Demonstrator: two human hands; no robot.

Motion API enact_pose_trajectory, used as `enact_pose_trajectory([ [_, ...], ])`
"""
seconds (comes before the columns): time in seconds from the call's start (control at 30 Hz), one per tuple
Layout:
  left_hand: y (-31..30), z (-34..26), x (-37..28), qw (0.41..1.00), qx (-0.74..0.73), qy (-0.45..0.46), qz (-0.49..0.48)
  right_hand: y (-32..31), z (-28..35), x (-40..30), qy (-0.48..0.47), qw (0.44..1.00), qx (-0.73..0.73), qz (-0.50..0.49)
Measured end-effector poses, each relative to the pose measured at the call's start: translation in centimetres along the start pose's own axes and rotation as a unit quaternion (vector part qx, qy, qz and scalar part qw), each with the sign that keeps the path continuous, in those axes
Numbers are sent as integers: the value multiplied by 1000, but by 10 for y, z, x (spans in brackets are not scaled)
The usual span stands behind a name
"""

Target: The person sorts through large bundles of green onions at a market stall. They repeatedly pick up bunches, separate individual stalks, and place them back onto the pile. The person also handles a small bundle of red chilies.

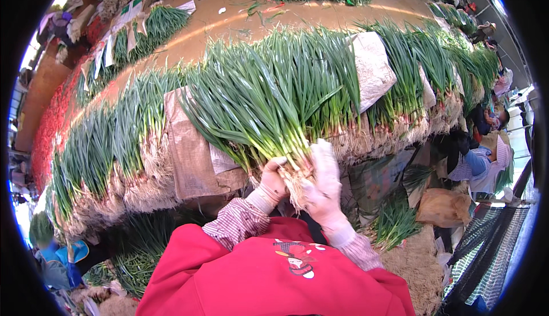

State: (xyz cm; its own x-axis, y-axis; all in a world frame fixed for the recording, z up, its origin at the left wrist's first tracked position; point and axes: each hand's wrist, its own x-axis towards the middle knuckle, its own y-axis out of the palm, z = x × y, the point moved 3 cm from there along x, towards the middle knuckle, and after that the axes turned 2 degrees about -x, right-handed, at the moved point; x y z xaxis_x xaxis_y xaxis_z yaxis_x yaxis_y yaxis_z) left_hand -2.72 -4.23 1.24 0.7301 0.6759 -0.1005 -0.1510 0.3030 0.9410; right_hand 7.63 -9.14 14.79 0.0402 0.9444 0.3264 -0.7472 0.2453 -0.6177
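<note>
Right in front of me, a bunch of green garlic (274, 119) fans its long leaves up over the table, its pinkish-white stem bases and pale roots towards my body. My left hand (272, 183) grips the bunch from the left, with the thumb over the lower stems. Slightly blurred, my pale-gloved right hand (327, 183) lies around the right side of the root end. The ends of some fingers are hidden behind the stems. Just left of the bunch lies a brown cloth sack (188, 157). More green garlic (330, 89) stands in a row close behind it.
Rows of bundled green garlic (101, 149) line the curved table edge, roots outward. A whitish sack (372, 67) separates bundles. Behind runs a brown surface (193, 37). A person in a hat (480, 161) sits at right. Below right lie loose stalks (394, 224) and a root heap (411, 264).
</note>
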Motion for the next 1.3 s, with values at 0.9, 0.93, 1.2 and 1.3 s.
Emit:
enact_pose_trajectory([
  [0.9,50,18,-120,956,242,-19,-166,-80,-112,184,74,975,192,-84],
  [0.93,50,21,-118,950,252,-13,-183,-117,-131,164,99,957,230,-146],
  [1.2,55,43,-42,972,196,-29,-124,-103,-233,-103,337,879,-69,331],
  [1.3,58,48,-9,954,251,-7,-164,-98,-159,-60,323,892,305,86],
])
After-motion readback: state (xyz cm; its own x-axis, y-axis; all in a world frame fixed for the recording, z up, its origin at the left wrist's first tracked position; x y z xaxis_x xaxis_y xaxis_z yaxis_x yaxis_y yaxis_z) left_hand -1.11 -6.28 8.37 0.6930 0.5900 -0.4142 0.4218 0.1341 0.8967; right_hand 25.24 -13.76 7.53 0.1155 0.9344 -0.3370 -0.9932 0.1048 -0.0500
